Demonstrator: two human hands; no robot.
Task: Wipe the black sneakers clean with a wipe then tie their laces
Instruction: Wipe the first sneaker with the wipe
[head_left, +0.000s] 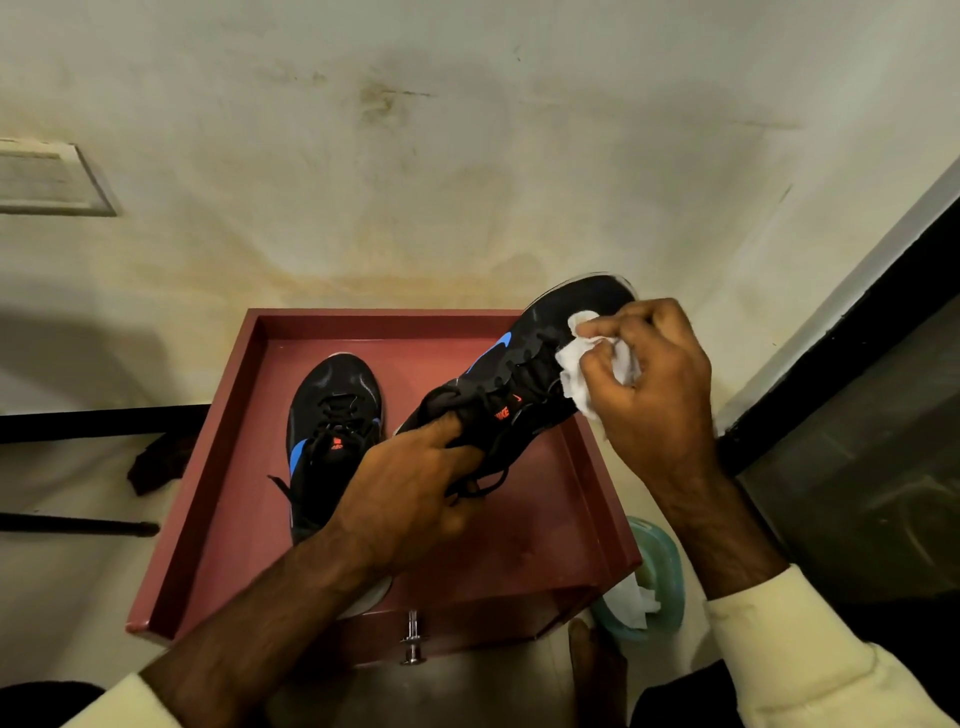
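Head view, sole view available.

The raised sneaker (524, 374) is held off the worktop (239, 467), toe pointing up and away past the far right corner, heel toward the person. The left hand (410, 499) grips it at the collar; its grip is closed, fingers curled round the heel opening. Assessment: the hold props the shoe at a tilt so the forefoot faces the other hand and takes rubbing pressure without sliding.

The right hand (654, 384) pinches a bunched white wipe (576, 364), grip closed on it, fingertips pressing the wipe against the upper just beside the lacing, short of the toe. Bunching presumably gives a firmer pad.

The second sneaker (332, 431) stands upright on the worktop, left of the raised one, toe away. The worktop's raised rim would keep it from sliding off. Its lace (278, 483) trails loose; the raised sneaker's laces (488, 483) hang slack under the left hand. Judgement: wiping is in hand, tying not yet begun. Whether the second sneaker is already clean cannot be told.

A teal container (660, 582) with white tissue showing sits low beside the worktop's right front corner, likely the wipe supply, within the right hand's reach. A dark cloth (156, 462) lies on the floor to the left.
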